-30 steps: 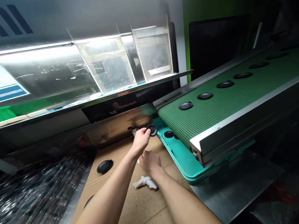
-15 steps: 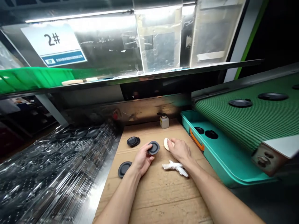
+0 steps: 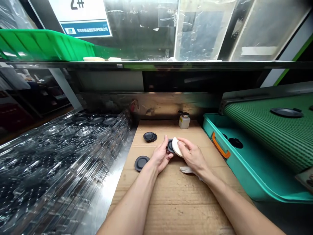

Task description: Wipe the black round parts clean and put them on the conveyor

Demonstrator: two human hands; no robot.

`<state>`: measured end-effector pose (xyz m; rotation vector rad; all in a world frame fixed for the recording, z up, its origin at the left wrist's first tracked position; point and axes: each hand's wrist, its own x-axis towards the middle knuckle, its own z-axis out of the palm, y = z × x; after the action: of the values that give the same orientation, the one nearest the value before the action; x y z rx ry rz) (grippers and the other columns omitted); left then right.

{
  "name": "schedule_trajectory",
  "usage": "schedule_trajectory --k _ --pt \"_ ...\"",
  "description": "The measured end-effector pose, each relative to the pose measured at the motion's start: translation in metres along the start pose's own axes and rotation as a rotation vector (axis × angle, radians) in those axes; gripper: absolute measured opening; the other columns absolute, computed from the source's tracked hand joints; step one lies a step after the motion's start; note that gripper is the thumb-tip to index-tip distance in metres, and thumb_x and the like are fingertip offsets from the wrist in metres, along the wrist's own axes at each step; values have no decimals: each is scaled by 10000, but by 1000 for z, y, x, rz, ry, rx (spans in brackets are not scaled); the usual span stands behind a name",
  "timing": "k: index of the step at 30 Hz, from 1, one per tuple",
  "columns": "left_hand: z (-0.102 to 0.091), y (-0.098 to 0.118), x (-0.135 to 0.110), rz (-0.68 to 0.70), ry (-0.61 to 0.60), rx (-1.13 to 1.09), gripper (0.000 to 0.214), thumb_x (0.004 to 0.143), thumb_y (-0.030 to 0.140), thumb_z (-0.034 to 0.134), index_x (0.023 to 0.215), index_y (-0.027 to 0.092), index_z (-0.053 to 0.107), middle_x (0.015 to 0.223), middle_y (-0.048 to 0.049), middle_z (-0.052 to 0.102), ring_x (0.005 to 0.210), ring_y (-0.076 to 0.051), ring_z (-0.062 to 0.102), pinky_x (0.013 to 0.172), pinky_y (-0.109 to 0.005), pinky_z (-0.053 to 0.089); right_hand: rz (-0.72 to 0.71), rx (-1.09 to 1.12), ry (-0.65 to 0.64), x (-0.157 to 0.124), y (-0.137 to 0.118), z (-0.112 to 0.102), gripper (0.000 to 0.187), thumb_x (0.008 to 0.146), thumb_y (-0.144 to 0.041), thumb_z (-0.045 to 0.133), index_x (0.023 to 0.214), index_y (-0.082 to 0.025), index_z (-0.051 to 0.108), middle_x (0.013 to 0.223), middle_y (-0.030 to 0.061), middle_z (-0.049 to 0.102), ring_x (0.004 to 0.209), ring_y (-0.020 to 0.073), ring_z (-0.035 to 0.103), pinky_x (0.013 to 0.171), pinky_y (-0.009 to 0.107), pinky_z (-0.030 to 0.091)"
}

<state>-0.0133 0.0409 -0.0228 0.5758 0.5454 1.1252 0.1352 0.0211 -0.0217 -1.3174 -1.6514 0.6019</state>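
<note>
While in the left hand (image 3: 160,157), black disc (image 3: 170,146) partly behind a white pad (image 3: 176,148) in the right hand (image 3: 195,157).

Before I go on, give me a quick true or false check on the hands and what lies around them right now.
1. The left hand holds a black disc. True.
2. The right hand holds the bottle. False: it holds a white pad, and the bottle stands near the far edge of the cardboard.
3. The teal bin has an orange handle on its side. True.
4. No disc lies on the green conveyor belt. False: at least one dark disc lies on it.
5. A small stack of discs lies on the cardboard. True.
</note>
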Motion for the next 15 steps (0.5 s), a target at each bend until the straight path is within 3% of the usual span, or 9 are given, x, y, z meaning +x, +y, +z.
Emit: schedule_trajectory --k 4,10,15 --pt "5 3 -5 -86 -107 -57 219 848 339 605 930 141 648 855 -38 612 692 -90 529 508 -193 366 12 -119 44 0 -7 -2 454 930 -496 366 1243 -256 592 1036 33 704 901 178 652 796 258 484" --pt "7 -10 -3 -111 -93 42 246 841 378 604 880 139 648 742 -23 612 590 -89 509 501 -218 369 173 -475 108 1 -11 -9 502 959 -519 251 1343 -315 504 997 58 711 895 210 662 771 292 475" --pt "10 -16 -2 -132 -38 -78 372 929 382 406 995 104 645 959 -129 680 856 -201 629 786 -341 490 129 -784 -120 -7 -26 1 525 954 -535 258 1414 -328 405 843 96 708 774 250 671 718 342 466"
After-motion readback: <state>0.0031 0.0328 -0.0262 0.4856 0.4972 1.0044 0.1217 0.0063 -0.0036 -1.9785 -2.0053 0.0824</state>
